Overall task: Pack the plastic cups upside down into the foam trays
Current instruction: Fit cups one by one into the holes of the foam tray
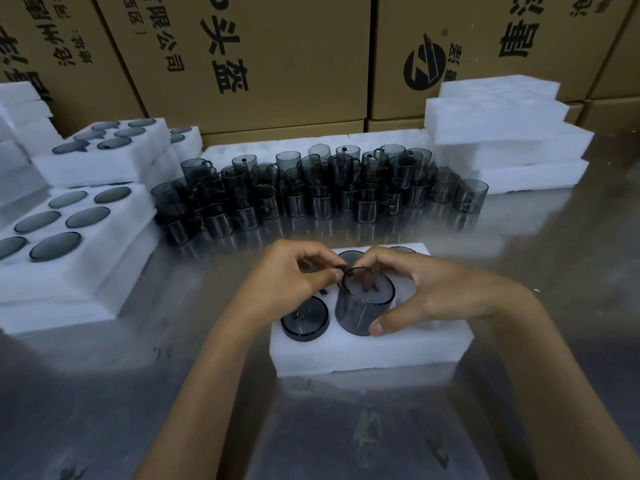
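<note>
A white foam tray (367,355) lies on the steel table in front of me. A smoky grey plastic cup (363,301) stands upside down, partly sunk in a middle hole. My right hand (426,292) grips it, thumb on the near wall and fingers over the far rim. My left hand (294,271) pinches the cup's left rim with thumb and fingers. Another inverted cup (304,318) sits fully seated in the front left hole. Two more cup bottoms (349,256) show at the tray's back, partly hidden by my hands.
Several loose grey cups (311,192) crowd the table behind the tray. Filled foam trays (79,233) are stacked at the left, empty foam trays (502,133) at the right. Cardboard boxes (249,57) form a wall at the back.
</note>
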